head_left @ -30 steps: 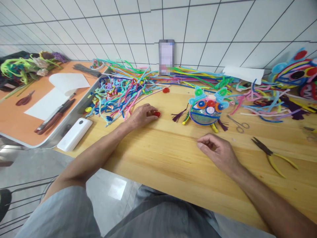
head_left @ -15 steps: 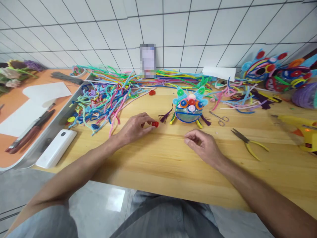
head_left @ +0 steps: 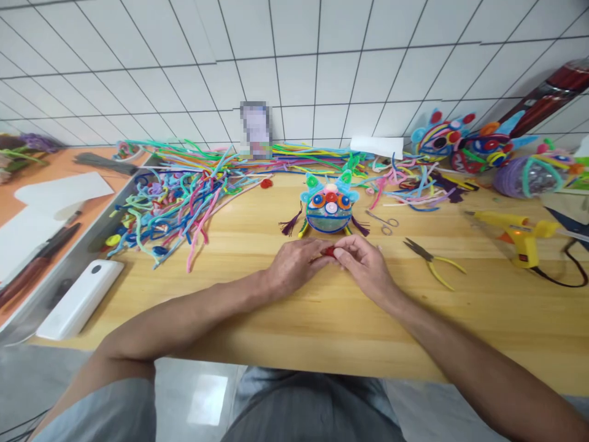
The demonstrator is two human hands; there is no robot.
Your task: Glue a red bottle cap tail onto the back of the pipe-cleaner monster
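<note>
Pinched between the fingertips of both the left hand (head_left: 294, 265) and the right hand (head_left: 367, 265), a small red piece (head_left: 328, 251) (mostly hidden by the fingers, perhaps coiled chenille stem) sat just in front of the lion-like figure (head_left: 329, 215). Shaping that piece seemed the step in hand; the next move looked to call for a light, even pinch. Another red coil (head_left: 266, 183) lay farther back, near the chenille stems (head_left: 172, 212). Small scissors (head_left: 386, 223), needle-nose pliers (head_left: 427, 254) and a yellow hot-glue gun (head_left: 522, 232) rested off to the right, blocking neither hand; only the figure stood close ahead, one purple tassel (head_left: 361, 228) near the right fingers.
</note>
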